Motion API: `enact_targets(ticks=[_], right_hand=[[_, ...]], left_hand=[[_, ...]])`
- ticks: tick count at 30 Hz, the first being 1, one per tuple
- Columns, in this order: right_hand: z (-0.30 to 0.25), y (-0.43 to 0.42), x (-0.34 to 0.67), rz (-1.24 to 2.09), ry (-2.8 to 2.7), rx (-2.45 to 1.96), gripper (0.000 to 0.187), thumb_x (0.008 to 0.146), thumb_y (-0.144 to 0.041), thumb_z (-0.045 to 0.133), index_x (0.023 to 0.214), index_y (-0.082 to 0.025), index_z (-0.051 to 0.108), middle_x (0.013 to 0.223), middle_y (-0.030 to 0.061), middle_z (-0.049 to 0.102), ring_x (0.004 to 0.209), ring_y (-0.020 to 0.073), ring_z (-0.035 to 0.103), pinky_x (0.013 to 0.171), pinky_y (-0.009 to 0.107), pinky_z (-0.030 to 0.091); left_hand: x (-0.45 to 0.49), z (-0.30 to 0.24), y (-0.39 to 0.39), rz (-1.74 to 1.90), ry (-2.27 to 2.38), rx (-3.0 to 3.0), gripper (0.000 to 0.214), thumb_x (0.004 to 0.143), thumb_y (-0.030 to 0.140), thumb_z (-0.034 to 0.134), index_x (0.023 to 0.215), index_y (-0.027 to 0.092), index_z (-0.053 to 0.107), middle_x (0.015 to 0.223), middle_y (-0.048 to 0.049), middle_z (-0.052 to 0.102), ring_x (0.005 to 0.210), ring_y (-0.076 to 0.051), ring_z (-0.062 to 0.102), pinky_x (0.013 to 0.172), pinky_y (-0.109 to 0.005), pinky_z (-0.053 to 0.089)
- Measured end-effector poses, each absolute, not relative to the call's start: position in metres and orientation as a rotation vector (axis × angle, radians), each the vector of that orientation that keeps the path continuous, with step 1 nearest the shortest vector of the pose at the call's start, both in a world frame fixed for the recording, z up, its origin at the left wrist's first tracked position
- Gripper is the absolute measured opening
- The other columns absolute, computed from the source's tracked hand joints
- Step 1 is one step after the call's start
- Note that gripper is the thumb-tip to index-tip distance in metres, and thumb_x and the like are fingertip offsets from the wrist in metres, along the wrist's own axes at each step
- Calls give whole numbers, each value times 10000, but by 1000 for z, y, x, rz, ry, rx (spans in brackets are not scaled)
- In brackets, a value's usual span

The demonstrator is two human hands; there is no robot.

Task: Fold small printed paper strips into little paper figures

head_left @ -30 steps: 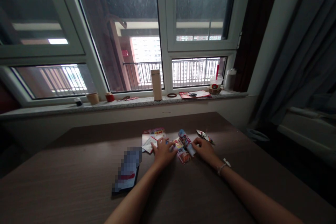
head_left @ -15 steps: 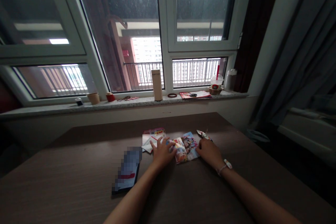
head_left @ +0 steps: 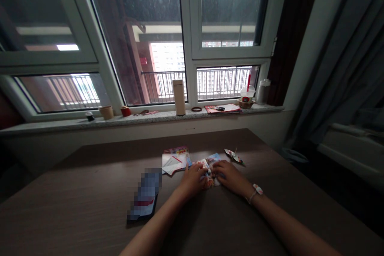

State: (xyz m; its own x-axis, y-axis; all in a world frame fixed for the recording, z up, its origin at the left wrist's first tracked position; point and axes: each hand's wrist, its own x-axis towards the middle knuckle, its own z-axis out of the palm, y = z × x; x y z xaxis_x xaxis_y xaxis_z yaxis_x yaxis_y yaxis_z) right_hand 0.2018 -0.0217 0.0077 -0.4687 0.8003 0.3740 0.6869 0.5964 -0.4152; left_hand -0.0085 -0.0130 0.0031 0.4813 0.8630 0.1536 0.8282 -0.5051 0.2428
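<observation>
We see left hand (head_left: pixel 194 177), right hand (head_left: pixel 231 176) on printed sheet (head_left: pixel 215 157), fingers bent, can't tell grip, roomy tabletop (head_left: pixel 288 204) toward right edge

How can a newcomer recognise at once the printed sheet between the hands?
Below the window, find the brown table. On its far half, the left hand and right hand rest on the sheet. It is more colourful than the mostly white paper at its left and bigger than the crumpled piece at its right.
</observation>
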Motion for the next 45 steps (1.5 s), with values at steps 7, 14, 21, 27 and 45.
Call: enact_targets(ticks=[7, 14, 21, 27, 45], right_hand=[[9, -20, 202, 345, -2293, -1178, 201, 876, -249, 538, 996, -226, 698, 1101, 57, 668, 1072, 217, 548, 966, 342, 404], [12, -17, 204, 446, -2285, -1227, 290, 799, -187, 569, 1062, -198, 691, 1150, 77, 663, 1102, 235, 542, 989, 345, 397], [16, -18, 201, 536, -2338, -1224, 371, 722, -264, 661, 1091, -267, 699, 1236, 48, 620, 1159, 272, 502, 1037, 396, 358], [20, -18, 202, 602, -2412, -1224, 569, 622, -415, 777, 1173, -334, 659, 1305, 26, 575, 1198, 315, 457, 1047, 423, 332], [16, -32, 212, 270, -2494, -1062, 398, 820, -488, 634, 1171, -301, 641, 1304, 44, 599, 1188, 261, 488, 1075, 470, 279]], left_hand=[[-10, 18, -18, 292, 1417, 2616, 516, 833, 535, 554, 1276, 271, 557, 1419, -120, 480, 1344, -364, 381, 1126, -616, 164], [-13, 26, -18, 158, 1348, 2607, 755, 728, 614, 642, 1370, 262, 459, 1503, -140, 368, 1403, -399, 262, 1115, -604, 205], [-22, 11, -25, 293, 1399, 2647, 605, 823, 581, 548, 1359, 313, 464, 1467, -100, 433, 1395, -331, 310, 1144, -616, 88], [-31, 2, -36, 426, 1373, 2626, 564, 828, 560, 563, 1354, 383, 461, 1466, -62, 443, 1374, -312, 355, 1120, -658, -39], [-29, -2, -36, 562, 1404, 2574, 407, 857, 504, 560, 1229, 340, 586, 1400, -52, 527, 1338, -307, 408, 1087, -693, -85]])
